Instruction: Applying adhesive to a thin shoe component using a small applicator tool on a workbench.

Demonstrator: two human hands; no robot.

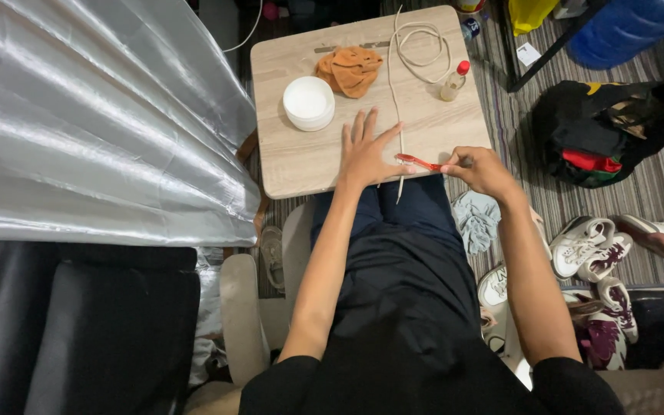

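Note:
My left hand point(364, 150) lies flat, fingers spread, on a small light wooden table point(301, 157), pressing near a pale cord point(400, 107) that runs down the tabletop and hangs over its front edge. My right hand point(479, 167) grips a slim red-handled tool point(418, 161) at the table's front right, its tip pointing at the cord beside my left thumb. The cord coils into loops point(423, 48) at the table's far side.
On the table sit a white round lidded container point(308, 103), a crumpled orange cloth point(350, 69) and a small red-capped bottle point(454, 81). Silver fabric point(94, 115) hangs to the left. A black bag point(601, 131) and several shoes point(589, 246) lie on the striped rug at right.

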